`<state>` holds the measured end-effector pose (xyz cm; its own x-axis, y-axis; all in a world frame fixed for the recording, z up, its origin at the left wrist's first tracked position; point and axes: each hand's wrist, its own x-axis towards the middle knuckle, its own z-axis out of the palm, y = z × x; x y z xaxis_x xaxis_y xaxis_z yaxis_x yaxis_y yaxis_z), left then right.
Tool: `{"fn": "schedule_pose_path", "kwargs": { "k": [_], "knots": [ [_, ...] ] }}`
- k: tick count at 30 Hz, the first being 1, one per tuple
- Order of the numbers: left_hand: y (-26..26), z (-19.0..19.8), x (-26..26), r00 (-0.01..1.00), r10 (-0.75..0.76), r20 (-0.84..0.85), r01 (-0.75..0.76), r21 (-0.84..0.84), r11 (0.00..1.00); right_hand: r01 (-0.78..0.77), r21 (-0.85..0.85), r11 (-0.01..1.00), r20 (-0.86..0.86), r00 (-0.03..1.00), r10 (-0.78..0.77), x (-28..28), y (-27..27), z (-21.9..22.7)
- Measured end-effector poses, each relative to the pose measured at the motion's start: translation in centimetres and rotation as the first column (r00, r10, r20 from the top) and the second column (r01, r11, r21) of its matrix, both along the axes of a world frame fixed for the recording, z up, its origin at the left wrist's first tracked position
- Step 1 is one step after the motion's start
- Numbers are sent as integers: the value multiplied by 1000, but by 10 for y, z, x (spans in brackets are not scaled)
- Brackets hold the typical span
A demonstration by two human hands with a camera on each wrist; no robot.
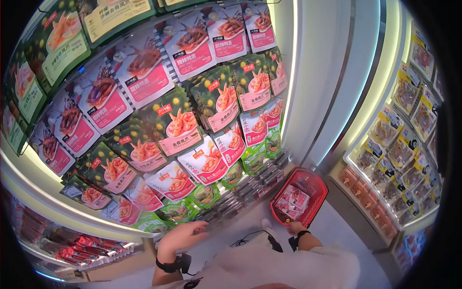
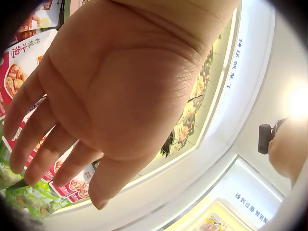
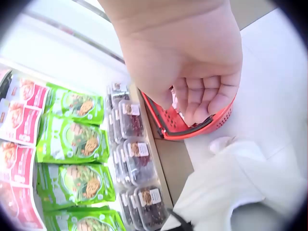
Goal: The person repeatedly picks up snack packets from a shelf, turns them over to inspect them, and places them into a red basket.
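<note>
My left hand [image 1: 185, 236] reaches out beside the lower rows of hanging snack packs. In the left wrist view its palm [image 2: 120, 91] faces the camera, fingers spread and empty, in front of white-and-red packs [image 2: 17, 72] and green packs [image 2: 29, 197]. Low on the right, my right hand [image 1: 297, 229] is at the near end of a red basket [image 1: 317, 200] that contains pink-and-white packs [image 1: 293, 200]. The right wrist view shows this hand [image 3: 187, 62] with fingers curled at the basket [image 3: 221, 120], beside its black handle [image 3: 185, 132]; the grip itself is partly hidden.
Pink packs [image 1: 195, 58] and dark green packs [image 1: 180, 125] hang above the left hand. Clear tubs [image 3: 139, 154] line the shelf's lower edge. Another lit rack [image 1: 404, 149] stands right, with a cabinet [image 1: 358, 207] below. Red packets [image 1: 84, 250] lie at lower left.
</note>
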<state>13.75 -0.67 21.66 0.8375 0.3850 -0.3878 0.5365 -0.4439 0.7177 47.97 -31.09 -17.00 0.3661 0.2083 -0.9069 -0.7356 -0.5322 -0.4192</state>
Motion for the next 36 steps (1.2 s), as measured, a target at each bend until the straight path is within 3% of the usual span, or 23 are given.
{"fn": "schedule_pose_path", "kwargs": {
  "k": [7, 9, 10, 12, 14, 15, 16, 17, 18, 19, 20, 21, 22, 27, 28, 29, 30, 31, 32, 33, 34, 35, 36],
  "knots": [
    [-5, 1, 135, 952, -172, -253, 172, -19, 985, 78, -113, 991, -7, 997, -80, 58, -41, -84],
    [-1, -11, 168, 959, -242, -147, 256, 85, 963, 129, -104, 986, 39, 991, -125, 79, -33, -100],
    [-2, 1, 192, 966, -230, -120, 242, 101, 965, 126, -98, 987, 24, 992, -124, 89, -26, -102],
    [2, 6, 231, 980, -178, -86, 188, 118, 975, -170, 93, 981, 168, 974, 153, 114, -12, -90],
    [7, 8, 255, 990, -127, -57, 132, 116, 984, 61, 62, 996, -5, 998, -61, 137, 12, -76],
    [9, 5, 265, 991, -133, -29, 136, 182, 974, -30, 17, 999, 64, 998, 28, 149, 28, -54],
    [7, 1, 275, 987, -162, -17, 162, 225, 961, -634, -171, 754, 398, 656, 642, 161, 28, -86],
    [1, 4, 285, 989, -141, -50, 148, 172, 974, -687, -644, 337, 517, -66, 853, 175, 29, -123],
    [-3, -2, 291, 987, -154, -57, 160, 139, 977, -696, -591, 409, 576, -9, 817, 179, 25, -137],
    [-6, -7, 293, 986, -153, -64, 160, 114, 981, -681, -340, 649, 568, 401, 719, 189, 33, -136],
    [-9, -12, 292, 976, -190, -105, 198, 67, 978, -253, 43, 967, 318, 921, 227, 193, 44, -128],
    [-9, -16, 292, 981, -142, -132, 147, 35, 988, 38, 135, 990, 129, 990, -55, 199, 54, -117],
    [-7, -21, 297, 984, -90, -155, 93, 12, 996, 138, 125, 982, 103, 983, -151, 205, 59, -103],
    [7, -7, 315, 984, 76, -160, -68, 51, 996, 27, -19, 999, 138, 990, -24, 202, 43, -84],
    [9, -3, 319, 993, 98, -61, -94, 64, 993, -38, -78, 996, 122, 991, 47, 201, 35, -85],
    [12, 6, 323, 990, 129, 55, -134, 93, 987, -89, -31, 996, 150, 984, 93, 197, 29, -137],
    [11, 22, 331, 977, 189, 96, -199, 112, 974, 3, -25, 1000, 87, 996, -1, 187, 20, -175],
    [11, 41, 343, 959, 152, 238, -190, 144, 971, -507, -137, 851, 409, 754, 515, 186, 11, -159],
    [15, 61, 353, 925, 104, 365, -186, 197, 962, -662, -500, 559, 612, 186, 768, 186, 3, -140],
    [16, 84, 364, 892, 88, 443, -212, 240, 947, -718, -463, 520, 652, 121, 748, 191, -3, -137],
    [19, 102, 376, 838, 64, 541, -267, 306, 914, -704, -357, 615, 678, 258, 689, 191, -4, -134],
    [22, 123, 393, 756, 72, 651, -323, 274, 906, -832, -281, 478, 332, 383, 862, 201, -3, -128],
    [27, 142, 409, 662, 93, 744, -342, 189, 921, -874, -423, 237, 344, 87, 935, 206, -4, -135]
  ]
}}
